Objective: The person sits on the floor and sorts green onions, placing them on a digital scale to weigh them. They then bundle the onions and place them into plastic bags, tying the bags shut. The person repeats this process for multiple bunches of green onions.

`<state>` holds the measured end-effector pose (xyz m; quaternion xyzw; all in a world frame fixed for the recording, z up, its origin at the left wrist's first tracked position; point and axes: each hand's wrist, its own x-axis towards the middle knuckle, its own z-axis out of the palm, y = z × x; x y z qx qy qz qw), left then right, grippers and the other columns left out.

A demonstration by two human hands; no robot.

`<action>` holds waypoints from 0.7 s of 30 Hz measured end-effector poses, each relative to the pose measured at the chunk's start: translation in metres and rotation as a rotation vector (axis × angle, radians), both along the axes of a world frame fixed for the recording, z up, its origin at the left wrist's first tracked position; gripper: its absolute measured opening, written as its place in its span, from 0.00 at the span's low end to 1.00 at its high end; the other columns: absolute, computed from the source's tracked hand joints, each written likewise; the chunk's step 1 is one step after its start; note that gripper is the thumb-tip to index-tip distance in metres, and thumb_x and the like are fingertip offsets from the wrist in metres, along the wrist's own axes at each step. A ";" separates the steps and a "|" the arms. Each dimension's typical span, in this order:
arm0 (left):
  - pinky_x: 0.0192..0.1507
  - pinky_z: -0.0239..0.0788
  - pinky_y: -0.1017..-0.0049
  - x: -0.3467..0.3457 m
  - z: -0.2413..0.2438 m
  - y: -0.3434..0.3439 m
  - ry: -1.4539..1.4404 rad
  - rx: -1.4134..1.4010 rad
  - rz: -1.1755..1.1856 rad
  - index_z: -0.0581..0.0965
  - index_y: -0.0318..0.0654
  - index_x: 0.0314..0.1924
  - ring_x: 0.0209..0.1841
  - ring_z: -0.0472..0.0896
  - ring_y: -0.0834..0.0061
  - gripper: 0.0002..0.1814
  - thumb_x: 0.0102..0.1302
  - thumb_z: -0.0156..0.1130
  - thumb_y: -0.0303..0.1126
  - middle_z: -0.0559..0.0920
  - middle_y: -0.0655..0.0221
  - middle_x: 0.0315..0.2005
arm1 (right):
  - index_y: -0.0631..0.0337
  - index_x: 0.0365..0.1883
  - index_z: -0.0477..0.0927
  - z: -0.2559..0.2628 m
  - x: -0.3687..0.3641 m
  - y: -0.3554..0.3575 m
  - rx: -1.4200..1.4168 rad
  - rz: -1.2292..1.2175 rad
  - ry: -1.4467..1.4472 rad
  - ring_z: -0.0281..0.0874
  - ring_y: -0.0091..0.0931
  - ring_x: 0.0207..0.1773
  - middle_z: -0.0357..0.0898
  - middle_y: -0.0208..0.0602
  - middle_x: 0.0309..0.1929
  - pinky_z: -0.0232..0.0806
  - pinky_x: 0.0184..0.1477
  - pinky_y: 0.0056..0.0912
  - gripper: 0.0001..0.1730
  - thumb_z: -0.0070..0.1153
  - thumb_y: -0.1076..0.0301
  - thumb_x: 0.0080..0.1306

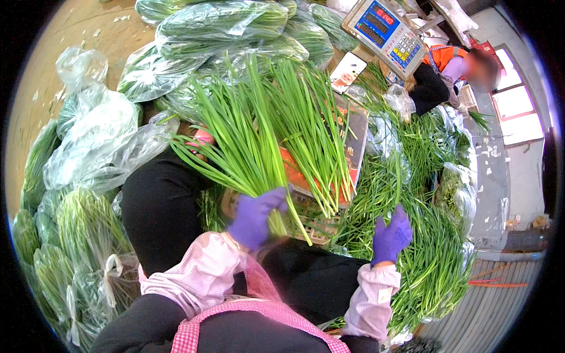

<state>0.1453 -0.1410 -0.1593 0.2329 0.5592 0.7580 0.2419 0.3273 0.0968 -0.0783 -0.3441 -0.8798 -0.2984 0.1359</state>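
My left hand (258, 218), in a purple glove, is closed around the lower stems of a bunch of long green leaves, likely Chinese chives (240, 141). The leaves fan out upward, and one stem hangs apart below the hand. Beside them, more chives (309, 137) lie on the platform of a digital scale (359, 150). My right hand (392, 236), also gloved in purple, is over the large heap of loose chives (423, 260). A chive leaf stands up at its fingertips; whether the fingers grip it cannot be told.
Plastic bags of chives (220, 28) are piled ahead, with more bags (90, 220) at the left. The scale's display panel (384, 35) and a phone (348, 73) stand beyond the platform. A plastic crate (326, 229) sits below it. A person in an orange vest (443, 57) is at upper right.
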 end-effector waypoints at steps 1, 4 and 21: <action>0.37 0.67 0.76 0.001 -0.002 0.002 -0.084 0.026 -0.021 0.76 0.27 0.46 0.33 0.73 0.77 0.20 0.69 0.47 0.38 0.77 0.69 0.32 | 0.62 0.46 0.76 -0.006 -0.002 -0.007 -0.430 0.106 0.171 0.76 0.35 0.43 0.78 0.47 0.40 0.67 0.45 0.38 0.18 0.54 0.61 0.60; 0.40 0.67 0.78 0.003 -0.010 0.003 -0.203 0.080 -0.061 0.76 0.26 0.47 0.35 0.74 0.78 0.18 0.68 0.46 0.35 0.77 0.69 0.32 | 0.67 0.54 0.71 -0.008 -0.034 -0.064 -1.560 0.347 0.307 0.77 0.27 0.38 0.79 0.43 0.39 0.68 0.42 0.30 0.20 0.51 0.65 0.66; 0.52 0.66 0.64 0.009 0.000 0.011 -0.867 0.392 -0.020 0.61 0.34 0.61 0.40 0.75 0.66 0.25 0.66 0.53 0.31 0.71 0.69 0.34 | 0.58 0.32 0.75 -0.029 -0.079 -0.073 -0.598 0.031 -0.233 0.76 0.37 0.33 0.75 0.39 0.28 0.65 0.34 0.42 0.15 0.54 0.54 0.58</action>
